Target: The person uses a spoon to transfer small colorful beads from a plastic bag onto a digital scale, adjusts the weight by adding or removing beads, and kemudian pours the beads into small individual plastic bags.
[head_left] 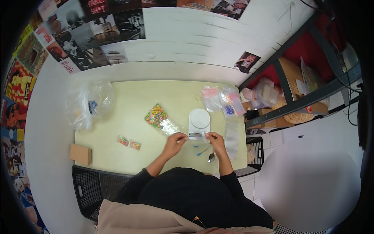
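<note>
A white kitchen scale (200, 118) with a round plate stands at the table's near right. In front of it, my right hand (216, 142) pinches a small clear plastic bag (203, 137) by the scale's display. My left hand (175, 144) is closed in a pinch at the scale's left front corner; what its fingertips hold, if anything, is too small to make out. Left of the scale lies a larger clear bag of colourful candies (156, 116). Two small candy-filled packets, one (123, 141) beside the other (135, 146), lie farther left. A metal spoon (211, 157) rests near my right wrist.
Thin blue-tipped items (199, 154) lie before the scale. Clear plastic sleeves (232, 140) lie along the right edge, with bag packs (232, 102) behind. A crumpled plastic bag (87, 107) and a brown box (80, 154) sit left. Shelving (288, 105) stands right; a black crate (87, 187) lower left.
</note>
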The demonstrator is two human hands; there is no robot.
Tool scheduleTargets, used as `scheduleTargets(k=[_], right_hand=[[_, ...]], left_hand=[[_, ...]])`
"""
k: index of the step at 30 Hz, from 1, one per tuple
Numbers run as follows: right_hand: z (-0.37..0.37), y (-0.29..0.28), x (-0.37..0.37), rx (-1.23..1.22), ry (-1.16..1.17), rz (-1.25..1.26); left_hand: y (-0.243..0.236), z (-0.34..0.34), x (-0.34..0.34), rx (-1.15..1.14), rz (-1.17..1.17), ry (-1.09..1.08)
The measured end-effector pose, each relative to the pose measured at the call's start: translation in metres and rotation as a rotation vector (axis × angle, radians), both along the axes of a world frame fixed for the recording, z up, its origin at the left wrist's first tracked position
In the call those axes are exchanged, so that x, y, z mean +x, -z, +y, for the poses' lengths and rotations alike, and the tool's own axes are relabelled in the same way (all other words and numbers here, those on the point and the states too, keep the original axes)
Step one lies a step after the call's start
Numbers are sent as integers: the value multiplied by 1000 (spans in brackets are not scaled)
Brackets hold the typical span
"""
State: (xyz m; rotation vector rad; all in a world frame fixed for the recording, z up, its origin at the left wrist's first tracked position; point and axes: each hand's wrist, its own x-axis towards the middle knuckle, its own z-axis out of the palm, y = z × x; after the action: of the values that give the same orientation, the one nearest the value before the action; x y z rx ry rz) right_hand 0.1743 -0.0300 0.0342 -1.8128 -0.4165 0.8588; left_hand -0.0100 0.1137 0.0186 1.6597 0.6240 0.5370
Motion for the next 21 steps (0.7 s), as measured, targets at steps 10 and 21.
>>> scheduleTargets(k=[10,21], right_hand=[[40,-8,-46,59,-182,-36],[47,-26,-64,-55,-353,-182]], left_hand=[[5,0,5,-528,37,25],[13,2,-7,-558,39,-120]])
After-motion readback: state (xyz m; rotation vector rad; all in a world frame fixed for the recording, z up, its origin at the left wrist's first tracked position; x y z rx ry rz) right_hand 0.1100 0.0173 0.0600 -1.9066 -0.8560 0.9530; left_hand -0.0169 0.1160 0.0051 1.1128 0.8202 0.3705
